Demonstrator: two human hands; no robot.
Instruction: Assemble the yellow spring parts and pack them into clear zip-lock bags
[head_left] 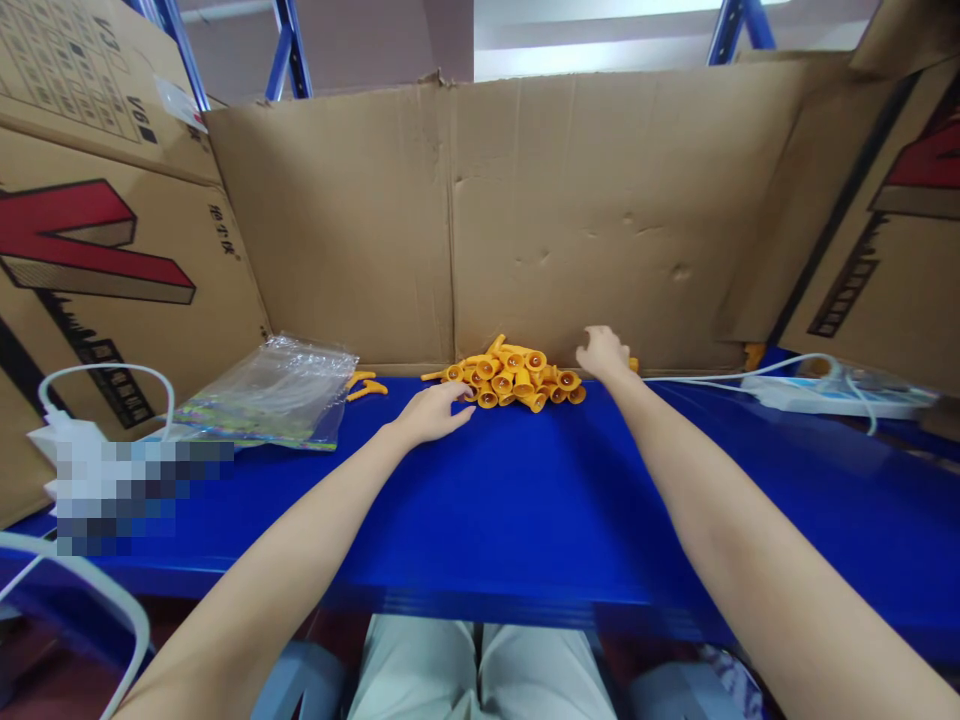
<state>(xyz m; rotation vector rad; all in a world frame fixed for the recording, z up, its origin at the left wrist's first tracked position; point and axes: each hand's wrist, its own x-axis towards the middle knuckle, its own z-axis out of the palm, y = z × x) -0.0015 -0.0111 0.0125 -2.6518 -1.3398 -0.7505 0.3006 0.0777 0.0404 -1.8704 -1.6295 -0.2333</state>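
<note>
A: What's each grip doing?
B: The left hand (435, 410) lies open, fingertips touching the orange pile (517, 378) at centre frame. The right hand (602, 350) curls at its right edge; whether that grip holds anything, I can't tell.
A: Around them?
B: Blue bench (525, 500); bags (274, 392) left of centre.

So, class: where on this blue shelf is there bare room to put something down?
Bare: the blue shelf between left hand and right hand, nearer than the orange parts pile. Crowded: plastic bags at left, power strip at right.
</note>
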